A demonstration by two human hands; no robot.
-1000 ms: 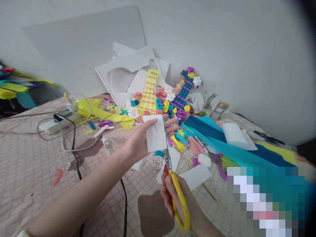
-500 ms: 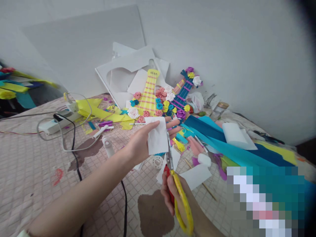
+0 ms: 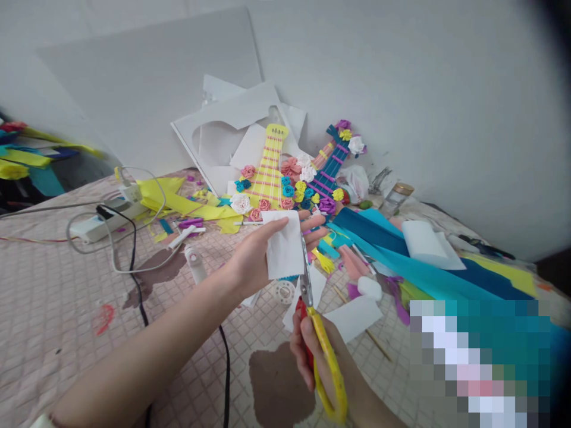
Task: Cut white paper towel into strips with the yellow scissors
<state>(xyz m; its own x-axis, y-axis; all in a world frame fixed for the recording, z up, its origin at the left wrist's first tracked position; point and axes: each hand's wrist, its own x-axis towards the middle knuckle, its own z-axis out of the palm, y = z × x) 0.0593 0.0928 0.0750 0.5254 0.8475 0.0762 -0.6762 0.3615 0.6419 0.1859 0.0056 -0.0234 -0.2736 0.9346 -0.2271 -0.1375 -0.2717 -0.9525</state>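
Observation:
In my left hand (image 3: 252, 255) is a small rectangle of white paper (image 3: 285, 249), pinned under the thumb with the fingers behind it and their tips showing past its right edge. My right hand (image 3: 328, 351) grips a pair of scissors (image 3: 329, 362) with one yellow handle and one red one. The blades point away from me along the paper's right edge, close to the left fingertips; whether they touch the paper I cannot tell. Beyond the hands stand a yellow paper guitar (image 3: 270, 166) and a dark blue one (image 3: 328, 172), both trimmed with crepe-paper flowers.
On the left lie a power strip (image 3: 107, 220) with cables and a white glue bottle (image 3: 195, 264). Teal and blue crepe paper (image 3: 392, 261), a white paper roll (image 3: 423, 244) and a glass jar (image 3: 397, 196) are at the right. White cut-out boards (image 3: 223, 113) lean on the wall.
Almost nothing differs. The scissor handles have shifted very slightly in my right hand, while the paper and my left hand stay in place.

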